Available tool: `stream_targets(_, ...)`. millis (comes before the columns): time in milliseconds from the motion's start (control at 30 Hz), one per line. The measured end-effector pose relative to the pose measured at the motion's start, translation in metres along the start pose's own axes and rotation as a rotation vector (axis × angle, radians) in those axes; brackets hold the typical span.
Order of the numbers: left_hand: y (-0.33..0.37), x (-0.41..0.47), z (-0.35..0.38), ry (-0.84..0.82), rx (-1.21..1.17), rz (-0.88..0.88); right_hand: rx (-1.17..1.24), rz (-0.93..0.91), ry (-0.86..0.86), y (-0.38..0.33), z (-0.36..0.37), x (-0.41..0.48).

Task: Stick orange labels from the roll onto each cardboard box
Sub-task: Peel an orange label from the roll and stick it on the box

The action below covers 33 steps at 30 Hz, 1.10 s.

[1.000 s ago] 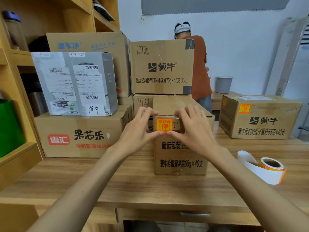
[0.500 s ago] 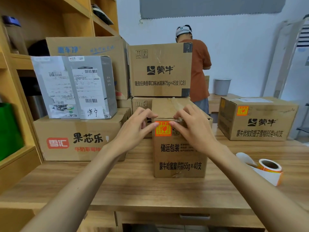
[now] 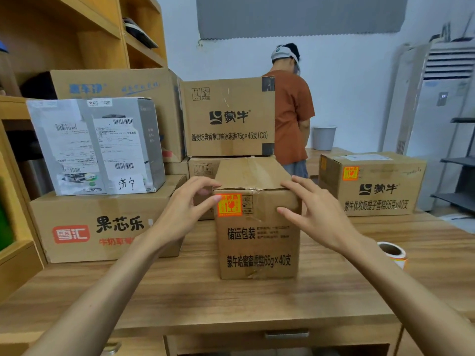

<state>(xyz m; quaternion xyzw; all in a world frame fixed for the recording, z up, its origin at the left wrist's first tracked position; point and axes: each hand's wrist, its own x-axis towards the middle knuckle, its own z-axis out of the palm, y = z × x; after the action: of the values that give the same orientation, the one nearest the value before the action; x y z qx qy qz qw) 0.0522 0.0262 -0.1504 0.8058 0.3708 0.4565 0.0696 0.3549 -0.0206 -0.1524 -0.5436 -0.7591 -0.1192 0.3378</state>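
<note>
The left hand (image 3: 185,209) and right hand (image 3: 316,214) are flanking the box (image 3: 259,240), fingers loose, gripping nothing. Its label (image 3: 229,204) is sitting front upper-left, seemingly stuck; next is likely fetching the roll (image 3: 392,253), right of it.

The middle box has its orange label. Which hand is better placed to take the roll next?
Probably the right hand. The label roll lies on the table beside the right forearm. The left hand is at the left edge of the middle box and would have to cross it.
</note>
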Motion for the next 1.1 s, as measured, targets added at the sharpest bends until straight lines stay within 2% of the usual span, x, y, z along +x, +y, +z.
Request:
stream_targets(167, -0.003, 0.003, -0.006, 0.068, 0.049, 0.0, -0.045, -0.125, 0.214, -0.03, 0.011, -0.014)
stream_targets(267, -0.008, 0.009, -0.004, 0.128, 0.133, -0.088, 0.102, -0.187, 0.16, -0.052, 0.011, -0.016)
stream_targets(400, -0.01, 0.016, 0.002, 0.103, 0.183, -0.22, 0.393, -0.232, -0.041, -0.056, -0.005, -0.01)
stream_targets(433, -0.01, 0.015, 0.003, 0.096, 0.183, -0.24, 0.441, -0.211, -0.05, -0.051, -0.009, -0.008)
stream_targets(500, -0.007, 0.01, 0.007, 0.123, 0.158, -0.251, 0.471, -0.116, 0.037, -0.032, -0.016, -0.003)
stream_targets(567, 0.002, -0.003, 0.014, 0.199, 0.124, -0.251, 0.463, 0.038, 0.185, -0.001, -0.021, 0.005)
stream_targets(633, 0.015, -0.021, 0.024, 0.236, 0.111, -0.27, 0.457, 0.244, 0.249, 0.035, -0.022, 0.014)
stream_targets(733, 0.031, -0.042, 0.042, 0.174, 0.11, -0.337, 0.566, 0.53, 0.138, 0.076, -0.016, 0.028)
stream_targets(800, 0.037, -0.045, 0.053, 0.133, 0.13, -0.383, 0.699, 0.628, 0.021, 0.09, -0.005, 0.033)
stream_targets(900, 0.038, -0.042, 0.06, 0.095, 0.109, -0.443, 0.907, 0.669, -0.116, 0.094, 0.013, 0.034)
stream_targets(1033, 0.015, -0.044, 0.052, 0.106, -0.06, -0.495, 0.89, 0.653, -0.017, 0.092, 0.026, 0.022)
stream_targets(1100, 0.008, -0.046, 0.049, 0.123, -0.109, -0.528, 0.88, 0.614, -0.048, 0.094, 0.032, 0.011)
